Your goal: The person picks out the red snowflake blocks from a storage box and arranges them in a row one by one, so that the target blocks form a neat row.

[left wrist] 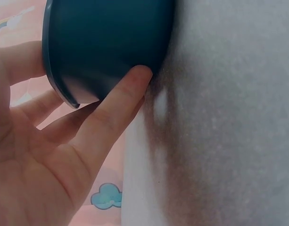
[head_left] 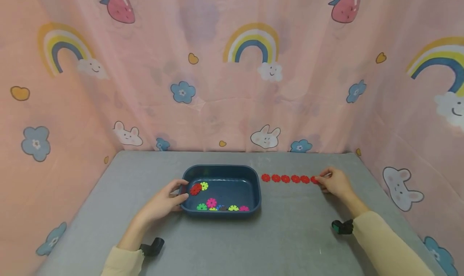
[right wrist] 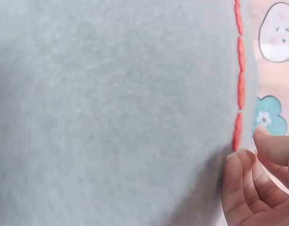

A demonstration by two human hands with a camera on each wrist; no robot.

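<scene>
Right of the tray (head_left: pixel 232 189): six red discs (head_left: pixel 285 179) are laid on the grey table (head_left: pixel 290 243) in a row, level with the tray's far half.
Row: its long axis is run left to right, nearly straight, the right end being set very slightly nearer than the left.
End disc (head_left: pixel 313 180): it is placed at the row's right end, its right edge covered by fingertips in the head view.
Right hand (head_left: pixel 337 183): its fingertips are set against the end disc; whether the disc is clamped cannot be told, since one fingertip is seen apart from the others in the right wrist view.
Left hand (head_left: pixel 161 201): the tray's left end is clamped by its digits, with fingertips lapped over the rim.
Tray: its long side is turned left to right, about parallel to the row, and its opening is faced upward; red and yellow pieces (head_left: pixel 204 185) are held at the left, others along the near wall.
Head view: the whole row and the tray's contents are shown here alone.
Right wrist view: four discs are shown almost edge-on, thin and lying flat.
Left wrist view: the tray's outer wall is shown, with one digit (left wrist: pixel 135 77) laid low on it, near the table.
</scene>
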